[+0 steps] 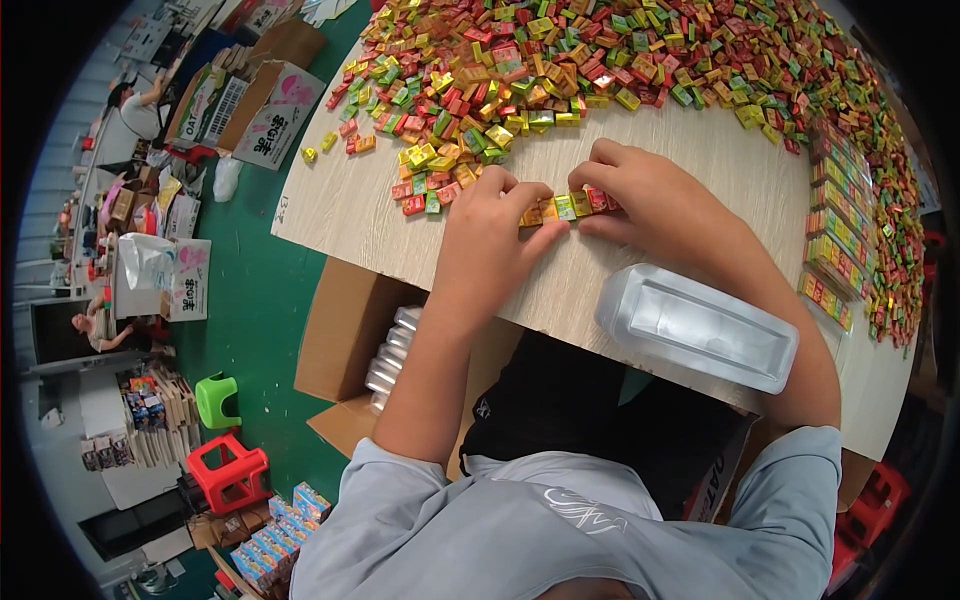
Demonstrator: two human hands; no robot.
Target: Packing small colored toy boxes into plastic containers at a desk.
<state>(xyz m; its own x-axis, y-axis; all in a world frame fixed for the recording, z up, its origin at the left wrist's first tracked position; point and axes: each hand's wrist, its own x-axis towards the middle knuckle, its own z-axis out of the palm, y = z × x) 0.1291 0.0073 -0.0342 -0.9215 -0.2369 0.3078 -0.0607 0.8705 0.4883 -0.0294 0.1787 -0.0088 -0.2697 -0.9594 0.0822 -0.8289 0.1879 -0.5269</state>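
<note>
Grip of left hand [488, 236] and right hand [652, 196] pinches opposite ends of a row of small packs [566, 207] on the bench [340, 215], twelve o'clock from the torso [560, 540], where even inward pressure should keep it straight.

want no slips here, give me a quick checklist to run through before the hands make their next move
1. Row of small wrapped pieces held at both ends: ok, left hand at one end, right hand at the other.
2. Full row visible for counting: not ok, fingers cover its ends.
3. Clear plastic tray empty: ok, nothing shows inside.
4. Tray free of the right forearm: cannot tell, they overlap in this view.
5. Loose pieces on the table: ok, a large pile lies beyond the hands.
</note>
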